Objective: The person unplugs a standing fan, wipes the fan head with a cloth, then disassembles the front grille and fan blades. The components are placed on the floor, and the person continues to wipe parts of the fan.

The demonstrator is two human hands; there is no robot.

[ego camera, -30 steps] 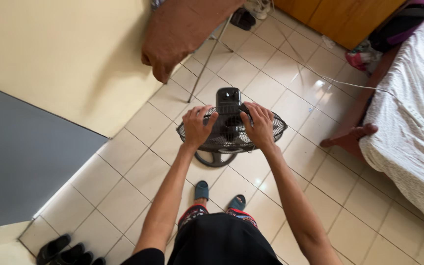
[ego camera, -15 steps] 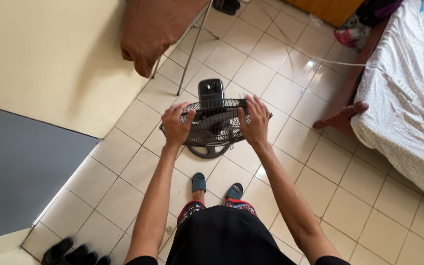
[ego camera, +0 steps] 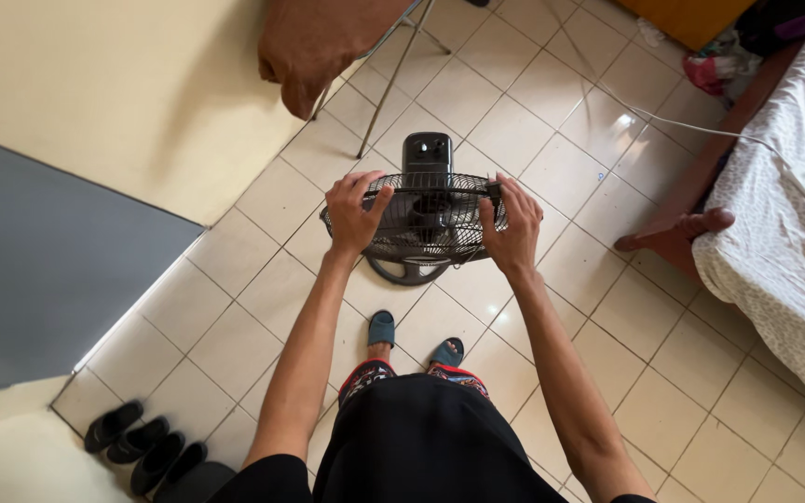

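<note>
A black floor fan (ego camera: 426, 219) stands on the tiled floor in front of my feet, its wire grille facing up towards me. My left hand (ego camera: 353, 212) grips the left rim of the grille and my right hand (ego camera: 513, 227) grips the right rim. The fan's motor housing with knobs (ego camera: 428, 154) sticks up behind the grille, and its round base (ego camera: 402, 273) shows below it. My slippered feet (ego camera: 412, 340) are just behind the base.
A brown cloth (ego camera: 314, 42) hangs over a metal-legged stand (ego camera: 386, 88) at the top. A bed with a white sheet (ego camera: 794, 214) and wooden frame is at right, with a white cord (ego camera: 691, 130) across the tiles. Dark shoes (ego camera: 142, 447) lie bottom left beside a grey panel (ego camera: 39, 261).
Both hands moved from the middle of the fan out to the grille's rims, and the fan head tilted so the grille faces more upward.
</note>
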